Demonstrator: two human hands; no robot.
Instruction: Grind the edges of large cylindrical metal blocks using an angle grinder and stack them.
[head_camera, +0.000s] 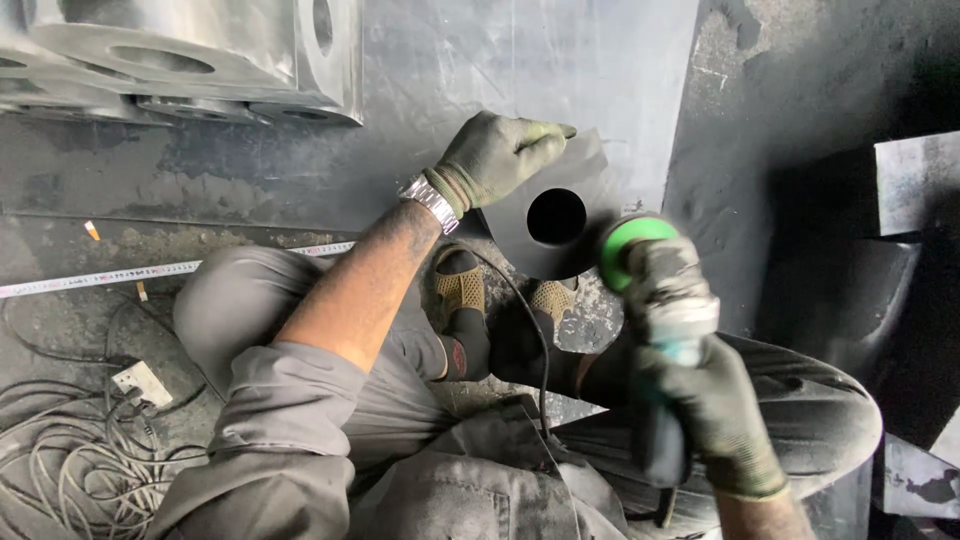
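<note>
While the person squats on the floor (120, 190), the left hand (497, 152), in a green work glove, lies spread and flat on the upper edge of a dark steel plate (520, 232) with a round hole (556, 216) through its middle. Fingers open wide, pressing, not curled round anything. Plate rests tilted on the floor just ahead of the sandalled feet (462, 292), near the edge of a large dark sheet (560, 70).

Right hand (715, 410), in a dark glove, closed tight round the body of an angle grinder (660, 300). Green guard end sits at the plate's right rim, touching or just beside it; blur hides the exact contact.

Grinder's black cord (530, 320) runs back between the knees, close over the feet. Loose cables (70, 460) coiled at the floor's lower left, a tape measure (150, 272) stretched along the left. More cut plates with holes (190, 60) stacked top left.

Risks, as judged:
- Plate held by palm pressure only, no clamp; a snag of the disc could spin or kick it.
- One-handed grip on the grinder gives poor control if it jumps.
- Left fingers are near the disc across the plate.
- Open sandals and bare forearm exposed to sparks.
- Cord could be caught by foot or disc.
</note>
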